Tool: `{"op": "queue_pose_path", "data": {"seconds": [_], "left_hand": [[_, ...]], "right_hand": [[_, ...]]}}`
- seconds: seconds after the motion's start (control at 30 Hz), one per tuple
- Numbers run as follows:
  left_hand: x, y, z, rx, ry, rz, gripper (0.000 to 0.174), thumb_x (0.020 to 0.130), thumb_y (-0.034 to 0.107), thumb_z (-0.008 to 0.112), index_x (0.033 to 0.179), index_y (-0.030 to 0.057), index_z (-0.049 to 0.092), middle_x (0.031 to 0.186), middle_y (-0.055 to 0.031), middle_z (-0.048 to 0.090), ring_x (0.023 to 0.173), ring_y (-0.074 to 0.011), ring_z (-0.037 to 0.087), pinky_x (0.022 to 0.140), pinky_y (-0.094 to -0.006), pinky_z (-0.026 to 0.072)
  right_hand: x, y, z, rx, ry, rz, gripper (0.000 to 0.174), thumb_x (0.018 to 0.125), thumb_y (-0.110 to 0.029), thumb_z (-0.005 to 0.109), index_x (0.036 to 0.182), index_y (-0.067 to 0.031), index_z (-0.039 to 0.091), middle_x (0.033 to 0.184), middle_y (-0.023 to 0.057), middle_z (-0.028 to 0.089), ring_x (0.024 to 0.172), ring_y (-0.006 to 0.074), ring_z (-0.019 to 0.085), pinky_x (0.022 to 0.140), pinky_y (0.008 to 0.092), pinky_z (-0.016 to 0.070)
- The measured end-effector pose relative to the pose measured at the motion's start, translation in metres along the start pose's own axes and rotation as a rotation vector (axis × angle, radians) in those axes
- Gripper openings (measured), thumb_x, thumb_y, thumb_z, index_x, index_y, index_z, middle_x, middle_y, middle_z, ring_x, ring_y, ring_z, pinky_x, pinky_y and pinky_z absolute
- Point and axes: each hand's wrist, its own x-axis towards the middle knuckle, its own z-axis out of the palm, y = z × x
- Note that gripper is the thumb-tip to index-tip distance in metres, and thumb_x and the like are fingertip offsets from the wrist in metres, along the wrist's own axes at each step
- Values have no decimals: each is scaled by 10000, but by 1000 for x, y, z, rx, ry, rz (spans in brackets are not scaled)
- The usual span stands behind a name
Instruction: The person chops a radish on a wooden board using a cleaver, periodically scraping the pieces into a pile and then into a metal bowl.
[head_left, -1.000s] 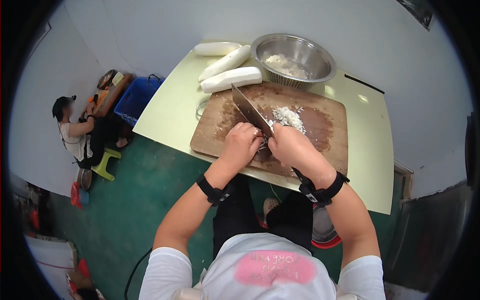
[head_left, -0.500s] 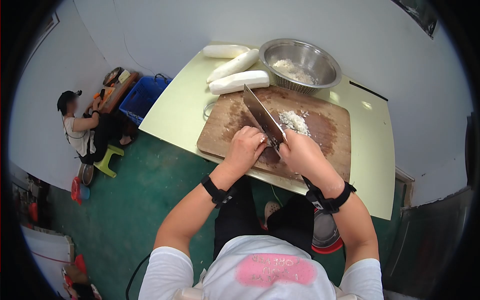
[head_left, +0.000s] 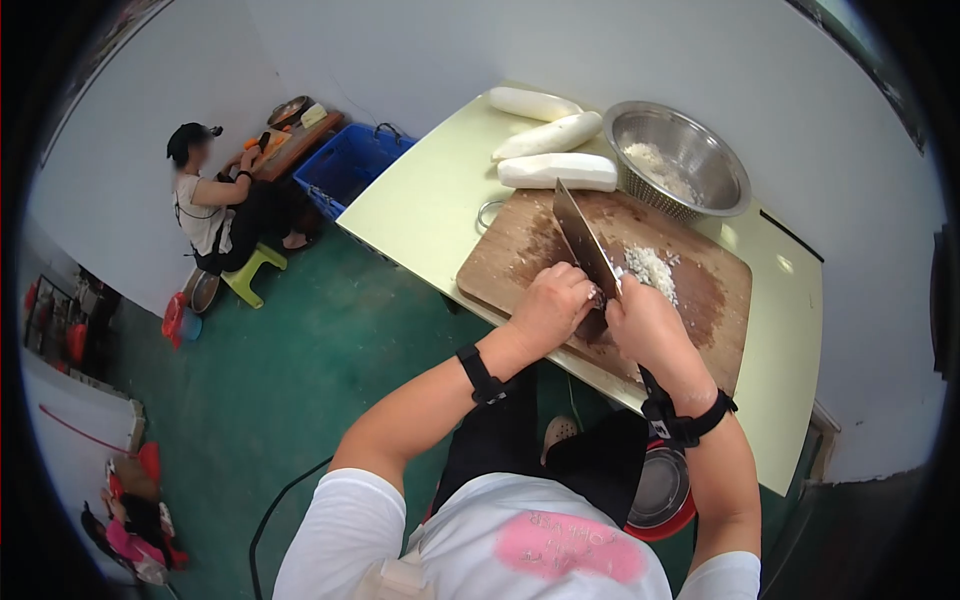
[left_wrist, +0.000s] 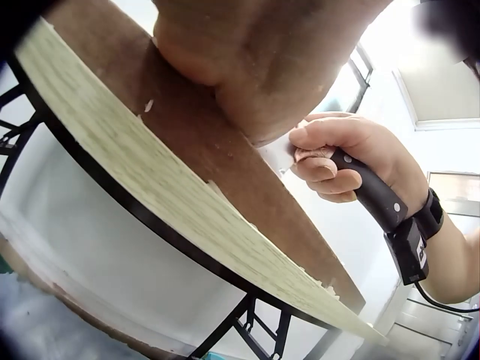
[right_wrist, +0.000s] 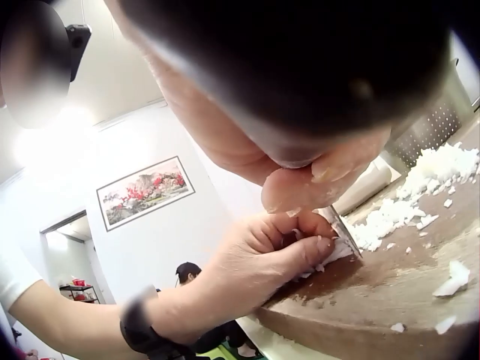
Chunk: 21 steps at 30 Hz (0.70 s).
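Note:
The right hand [head_left: 654,331] grips the black handle [left_wrist: 371,193] of a wide cleaver [head_left: 584,238], its blade standing on the wooden cutting board [head_left: 500,262]. Close against the blade's left side, the left hand [head_left: 550,308] has its fingers curled on white pieces [right_wrist: 335,253], pinned to the board in the right wrist view. To the right of the blade lies a heap of chopped white bits [head_left: 652,272]. Three peeled white radishes [head_left: 557,171] lie behind the board, beside a steel colander [head_left: 735,180] that holds more white bits.
The board rests on a pale yellow-green table [head_left: 420,215]. A metal ring [head_left: 490,214] lies by the board's left edge. Left of the table are a blue crate [head_left: 350,165] and a person [head_left: 215,200] seated on a green stool [head_left: 254,275].
The head view has turned, so table and board appear further right and lower. Both hands remain at the board, the cleaver still in the right hand and the left beside its blade.

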Motion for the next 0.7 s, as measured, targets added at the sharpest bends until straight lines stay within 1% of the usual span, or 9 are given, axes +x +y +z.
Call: {"op": "queue_pose_path", "data": {"seconds": [0.07, 0.1, 0.23, 0.37, 0.43, 0.5, 0.6, 0.67, 0.7], "left_hand": [[2, 0, 0, 1, 43, 3, 106, 761, 64, 689, 828, 29, 613, 857, -113, 590, 854, -312, 567, 762, -406, 481], [1, -1, 2, -1, 53, -9, 110, 769, 66, 686, 843, 29, 615, 853, -113, 586, 852, -312, 566, 760, -408, 479], [-3, 0, 1, -8, 50, -21, 116, 788, 72, 677, 873, 26, 614, 851, -111, 584, 848, -311, 562, 748, -413, 473], [-2, -2, 2, -30, 41, -14, 112, 785, 69, 679, 864, 22, 615, 864, -111, 590, 852, -308, 564, 753, -409, 477], [-3, -2, 2, -19, 23, -23, 117, 784, 74, 681, 863, 20, 616, 872, -109, 594, 855, -308, 564, 759, -407, 478], [-1, -4, 0, -1, 12, -15, 122, 782, 79, 684, 863, 18, 617, 880, -107, 597, 858, -307, 564, 765, -406, 479], [0, -7, -5, -92, -47, -31, 196, 772, 127, 708, 905, 16, 616, 913, -121, 606, 886, -320, 571, 801, -410, 481], [-1, -7, -12, -109, 61, -55, 287, 755, 181, 732, 958, 17, 611, 951, -142, 609, 935, -338, 572, 847, -416, 475], [-3, -9, -14, -116, 43, -82, 338, 738, 202, 746, 991, 25, 608, 984, -155, 607, 975, -349, 567, 875, -419, 463]], "right_hand": [[-9, 2, -2, -35, 83, -13, 203, 874, -163, 536, 901, 36, 567, 787, 279, 642, 792, 470, 627, 727, 533, 498], [-15, 3, -5, 57, 42, 25, 186, 866, -148, 544, 908, 33, 552, 787, 286, 633, 797, 477, 619, 722, 540, 489], [-34, 4, -11, 70, -15, 19, 164, 860, -111, 546, 869, 50, 518, 764, 310, 609, 779, 489, 609, 716, 552, 476], [-22, 4, -2, 102, -34, 27, 179, 867, -121, 540, 876, 56, 524, 763, 311, 612, 777, 491, 609, 717, 549, 480], [-7, -2, -2, 9, -61, 7, 196, 876, -134, 535, 901, 60, 537, 774, 305, 623, 784, 486, 614, 727, 544, 486], [-2, 2, 2, 22, -47, 5, 200, 880, -140, 532, 908, 57, 545, 776, 301, 627, 788, 481, 618, 735, 540, 488], [0, 2, 4, 34, -22, 5, 200, 884, -145, 527, 908, 52, 555, 782, 294, 635, 796, 473, 625, 748, 535, 492], [-5, 4, 6, 36, -13, 22, 196, 884, -143, 525, 901, 49, 557, 785, 291, 638, 799, 469, 628, 755, 532, 493], [-4, 3, 6, 37, -14, 24, 194, 883, -145, 525, 901, 46, 560, 791, 287, 642, 804, 465, 631, 756, 532, 494]]}}
